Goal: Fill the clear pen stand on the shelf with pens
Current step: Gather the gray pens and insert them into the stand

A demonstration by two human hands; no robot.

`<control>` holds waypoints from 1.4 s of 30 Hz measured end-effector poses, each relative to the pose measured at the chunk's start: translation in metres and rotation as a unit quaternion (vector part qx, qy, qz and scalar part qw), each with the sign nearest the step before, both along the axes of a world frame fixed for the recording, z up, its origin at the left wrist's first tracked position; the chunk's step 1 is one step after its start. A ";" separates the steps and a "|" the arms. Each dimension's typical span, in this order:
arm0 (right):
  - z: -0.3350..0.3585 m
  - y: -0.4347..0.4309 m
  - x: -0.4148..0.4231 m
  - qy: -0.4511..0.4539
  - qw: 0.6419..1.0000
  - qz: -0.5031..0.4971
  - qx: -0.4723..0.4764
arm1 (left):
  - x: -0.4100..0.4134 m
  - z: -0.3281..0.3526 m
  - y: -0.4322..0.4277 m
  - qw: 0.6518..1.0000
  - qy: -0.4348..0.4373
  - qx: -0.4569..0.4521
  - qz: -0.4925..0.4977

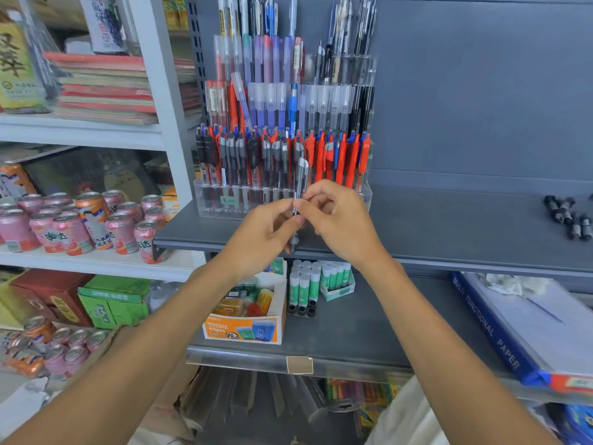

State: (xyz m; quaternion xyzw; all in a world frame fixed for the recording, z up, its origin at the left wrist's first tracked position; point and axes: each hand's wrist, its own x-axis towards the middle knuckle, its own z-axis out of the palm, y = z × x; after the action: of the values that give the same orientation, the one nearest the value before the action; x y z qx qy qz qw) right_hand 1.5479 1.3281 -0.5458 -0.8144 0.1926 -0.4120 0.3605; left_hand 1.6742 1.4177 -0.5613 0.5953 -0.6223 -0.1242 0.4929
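Note:
A clear tiered pen stand point(365, 195) sits on the grey shelf point(449, 226), packed with black, red, blue and purple pens in rising rows. In front of its lowest row, both hands hold one upright dark pen point(300, 178) with a grey clip. My left hand point(266, 236) grips the pen's lower part and my right hand point(337, 216) pinches its middle. The pen's top stands level with the front-row pens; its tip hangs just below the shelf's front edge.
Small black cylindrical items point(568, 216) lie at the shelf's right end. Below are glue sticks point(305, 287), an orange box of erasers point(247, 316) and a paper ream point(513, 326). To the left, pink drink cans point(80, 223) and stacked notebooks point(106, 88) fill white shelves.

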 end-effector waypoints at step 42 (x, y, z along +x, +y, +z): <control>0.020 -0.036 -0.083 0.102 0.955 -0.264 -0.088 | -0.049 0.024 -0.040 0.952 -0.298 0.051 -0.053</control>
State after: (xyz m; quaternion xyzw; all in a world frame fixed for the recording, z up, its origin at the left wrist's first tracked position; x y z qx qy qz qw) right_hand 1.4651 1.2926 -0.5259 -0.8008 0.3993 -0.4226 0.1439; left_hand 1.6255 1.3780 -0.5374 0.5961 -0.7641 0.0010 0.2467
